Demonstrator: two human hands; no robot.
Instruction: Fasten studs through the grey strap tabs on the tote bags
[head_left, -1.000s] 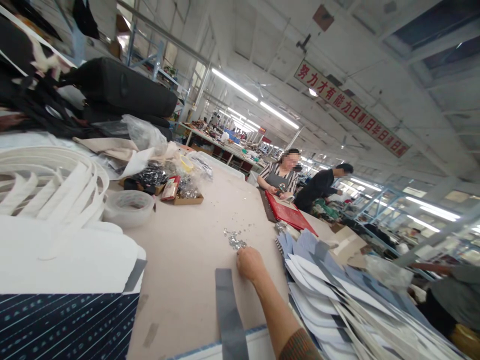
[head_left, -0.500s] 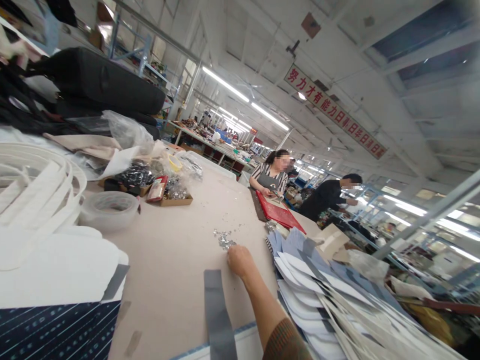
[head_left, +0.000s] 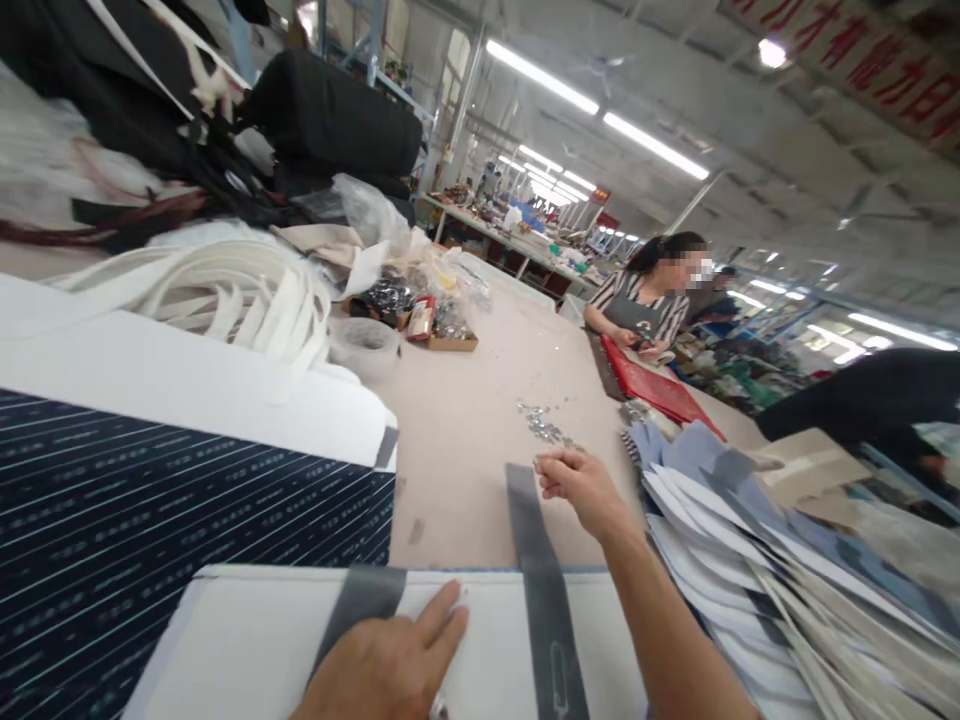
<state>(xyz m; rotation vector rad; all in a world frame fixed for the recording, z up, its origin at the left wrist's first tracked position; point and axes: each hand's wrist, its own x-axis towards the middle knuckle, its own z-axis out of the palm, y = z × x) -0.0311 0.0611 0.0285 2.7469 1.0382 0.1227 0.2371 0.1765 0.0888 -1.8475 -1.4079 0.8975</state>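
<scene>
Two extended fingers [head_left: 444,612] of the left hand [head_left: 382,660] rest on the white panel [head_left: 493,645], apparently steadying it, any grip beneath unclear, while the right hand [head_left: 581,485], fingers closed, pinches a seemingly metal piece [head_left: 537,461], silvery pieces [head_left: 541,425] scattered handily just beyond them.

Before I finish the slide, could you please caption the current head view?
Left hand on a white panel, right hand near silvery pieces scattered on the table.

On my feed, white tube lights [head_left: 541,76] glare overhead and spread soft, even light across the pale table [head_left: 472,420], while the black pile [head_left: 337,110] loses detail, the lettered sign [head_left: 862,62] blurs, and shapes stretch toward the edges.
</scene>
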